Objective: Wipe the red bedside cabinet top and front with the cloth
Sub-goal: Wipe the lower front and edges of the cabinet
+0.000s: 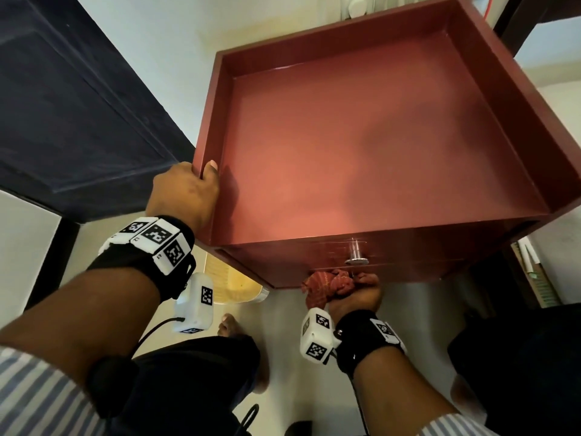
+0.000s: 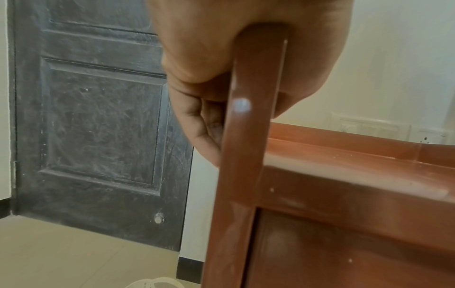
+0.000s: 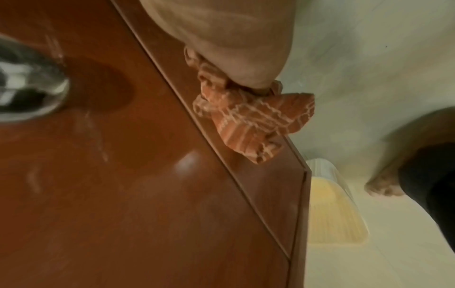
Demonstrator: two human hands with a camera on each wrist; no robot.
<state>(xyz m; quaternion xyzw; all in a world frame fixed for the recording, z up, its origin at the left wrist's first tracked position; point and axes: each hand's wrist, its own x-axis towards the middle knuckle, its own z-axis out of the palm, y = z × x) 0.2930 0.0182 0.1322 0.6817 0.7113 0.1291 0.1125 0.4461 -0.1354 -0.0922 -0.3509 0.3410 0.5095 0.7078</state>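
The red bedside cabinet (image 1: 361,146) fills the head view, its top recessed inside a raised rim. My left hand (image 1: 185,191) grips the rim's front-left corner, thumb inside and fingers outside; the left wrist view shows the same grip on the rim (image 2: 248,120). Below the top, my right hand (image 1: 355,294) holds a bunched red checked cloth (image 1: 327,283) against the lower part of the cabinet front (image 1: 393,256), just under the metal knob (image 1: 356,259). In the right wrist view the cloth (image 3: 253,120) lies on the front panel's edge, and the knob (image 3: 27,87) is at the left.
A dark panelled door (image 1: 72,99) stands left of the cabinet. A pale yellow plastic basket (image 1: 232,284) sits on the light floor under the cabinet's left corner. My bare foot (image 1: 229,324) and dark trouser leg are below. A wall socket (image 1: 356,6) is behind the cabinet.
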